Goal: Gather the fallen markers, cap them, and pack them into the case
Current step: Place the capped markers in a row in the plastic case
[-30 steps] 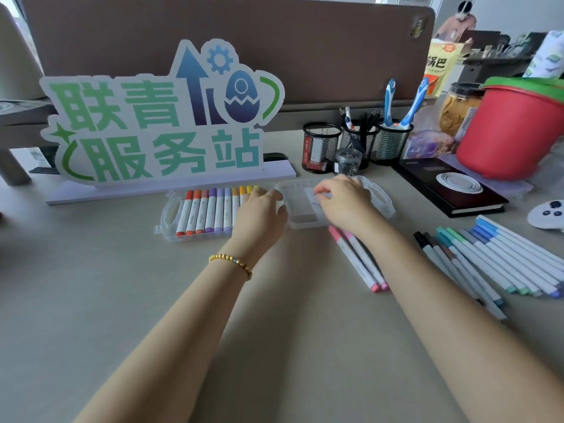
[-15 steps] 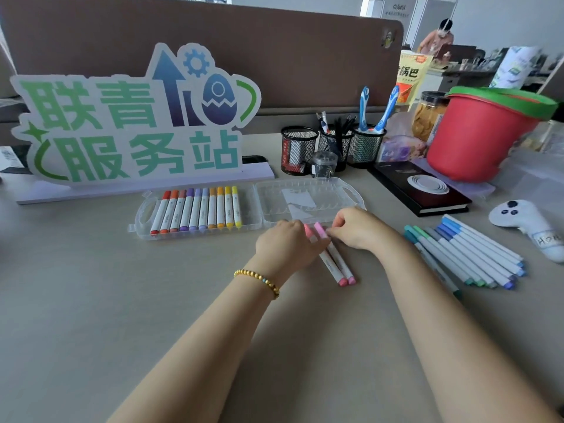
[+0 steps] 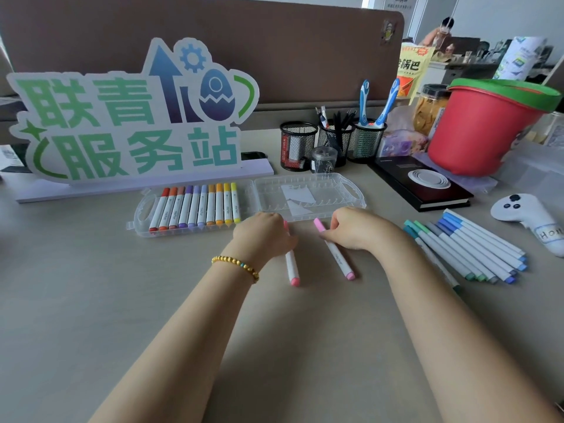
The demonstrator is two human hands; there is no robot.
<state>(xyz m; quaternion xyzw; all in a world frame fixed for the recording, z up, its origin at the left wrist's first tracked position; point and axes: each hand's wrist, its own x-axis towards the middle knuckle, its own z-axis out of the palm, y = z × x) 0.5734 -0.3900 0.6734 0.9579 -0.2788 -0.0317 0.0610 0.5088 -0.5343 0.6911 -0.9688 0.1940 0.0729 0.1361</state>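
Both forearms are reaching forward over the desk (image 3: 91, 300). Left hand (image 3: 264, 236), beaded bracelet on wrist, is curling round one pink marker (image 3: 291, 265); right hand (image 3: 355, 228) is pinching another pink marker (image 3: 337, 257), both just short of the case (image 3: 351, 193).

beige desk (image 3: 91, 300) w/ open case (image 3: 308, 190), loose markers (image 3: 476, 251).

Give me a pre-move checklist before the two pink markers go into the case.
1. Left hand holds left pink marker: ok.
2. Right hand holds right pink marker: ok.
3. Both markers capped at each end: cannot tell, the left one's far end is hidden.
4. Case open: ok.
5. Free slots in the right half: ok, no markers there.
6. Loose paper lying in the right half: not ok, may block seating.
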